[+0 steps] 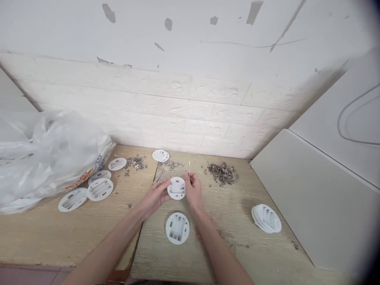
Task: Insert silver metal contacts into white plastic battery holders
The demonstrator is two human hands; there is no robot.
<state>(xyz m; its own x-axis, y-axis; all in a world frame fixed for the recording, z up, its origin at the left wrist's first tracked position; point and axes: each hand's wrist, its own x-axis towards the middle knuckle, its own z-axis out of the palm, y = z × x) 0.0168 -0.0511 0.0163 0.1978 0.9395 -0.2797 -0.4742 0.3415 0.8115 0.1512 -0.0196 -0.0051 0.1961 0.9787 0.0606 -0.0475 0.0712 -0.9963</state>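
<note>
Between both hands is a round white plastic battery holder (177,189) with battery slots on its face. My left hand (156,198) pinches its left edge. At the right edge, my right hand (193,190) touches or lies close to the disc, its fingers closed round a thin metal tool (189,167) that points upward. The tool's lower end is hidden in the fingers. Below the hands lies another white battery holder (177,228) on the table. Just beyond my hands is a loose spread of small metal pieces (170,168).
Denser piles of small metal parts lie at right (223,173) and left (136,162). Stacked white discs (266,218) sit on the right, beside a leaning pale panel (285,190). More battery holders (100,190) lie by a plastic bag (53,154) at left. A brick-patterned wall (187,111) closes the back.
</note>
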